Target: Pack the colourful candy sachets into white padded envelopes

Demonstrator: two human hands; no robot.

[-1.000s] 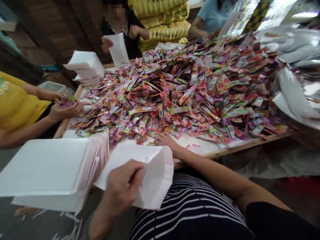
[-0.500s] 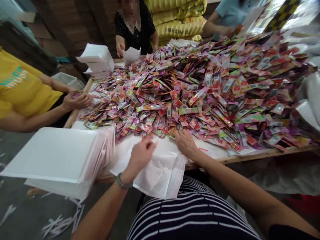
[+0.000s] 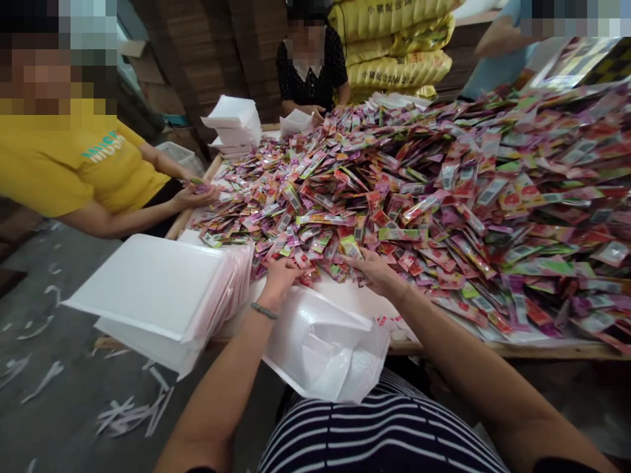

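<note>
At the near edge of a large heap of small printed packets (image 3: 365, 190), my left hand (image 3: 282, 274) has its fingers pinched on a red packet (image 3: 309, 274). My right hand (image 3: 377, 272) grips a green and yellow packet (image 3: 350, 246) by its lower end, between thumb and fingers. Below and between my wrists lies a white padded mailer (image 3: 320, 345), its bulging near end hanging over the table edge against my striped top. What is inside the mailer is hidden.
To my left a stack of white padded mailers (image 3: 148, 282) overhangs the table edge. Another white stack (image 3: 234, 125) stands farther back. A person in yellow (image 3: 108, 157) holds packets at the left; others work across the table. Paper strips (image 3: 131, 414) litter the floor.
My left hand has moved forward from above the mailer to the packets. My right hand now has a green and yellow packet raised in it. The view has swung left.
</note>
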